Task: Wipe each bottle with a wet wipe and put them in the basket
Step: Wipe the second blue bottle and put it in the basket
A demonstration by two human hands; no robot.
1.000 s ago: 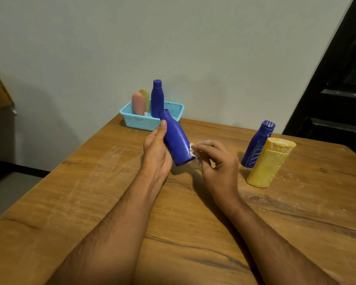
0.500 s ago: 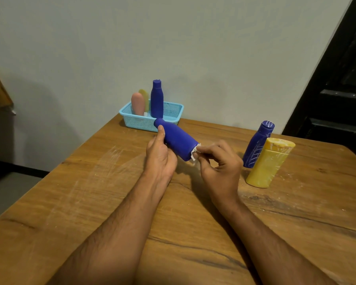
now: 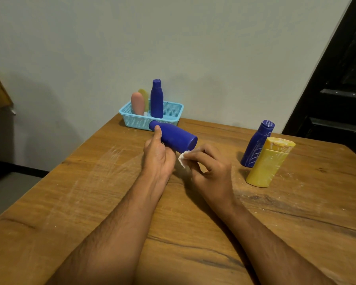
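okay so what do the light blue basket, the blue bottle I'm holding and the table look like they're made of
Light blue mesh basket: looks like moulded plastic, given its even grid of small holes and smooth rim.
Blue bottle in the left hand: probably matte plastic, going by its uniform colour and soft, dull sheen.
Brown table: apparently wood, with visible grain, dark streaks and pale scuff marks.

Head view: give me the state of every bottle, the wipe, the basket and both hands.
Held blue bottle: tipped sideways in left hand.
Wipe: pinched in right hand, at bottle's base.
Basket: holds three upright bottles.
Patterned blue bottle: standing on table.
Yellow bottle: standing on table.
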